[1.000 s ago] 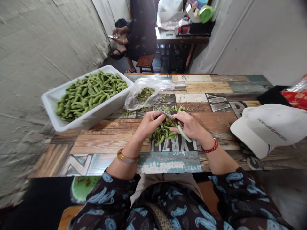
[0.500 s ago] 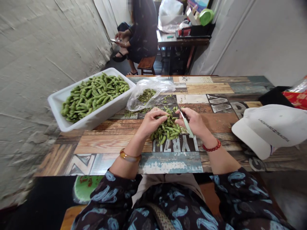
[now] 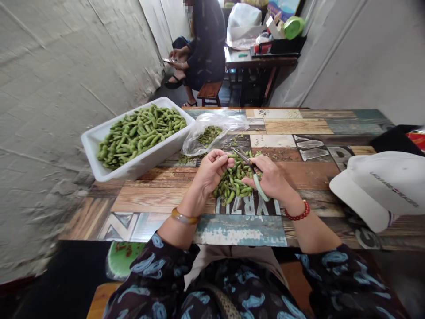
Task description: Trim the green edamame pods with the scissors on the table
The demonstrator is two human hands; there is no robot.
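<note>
My left hand [image 3: 212, 172] is closed in a pinch on an edamame pod [image 3: 232, 156], most of it hidden by the fingers. Scissors [image 3: 260, 188] with pale green handles are in my right hand [image 3: 270, 176]. Their dark blades point up and left, and the tips lie close to the pinched pod. Below both hands a loose pile of edamame pods [image 3: 229, 184] is spread on the table. A clear plastic bag [image 3: 229, 126] with green trimmings [image 3: 209, 135] in it lies just beyond my left hand.
A white tub [image 3: 133, 170] heaped with pods stands at the left by the wall. The wood-patterned table [image 3: 159, 199] carries a white cap [image 3: 375, 190] at the right. Past the far edge, a person [image 3: 207, 48] sits on a stool beside a cluttered side table [image 3: 262, 62].
The scissors have swung so that their blades point left toward my left hand, and the handles look more spread. My left fingers have curled in. The whole view has shifted slightly.
</note>
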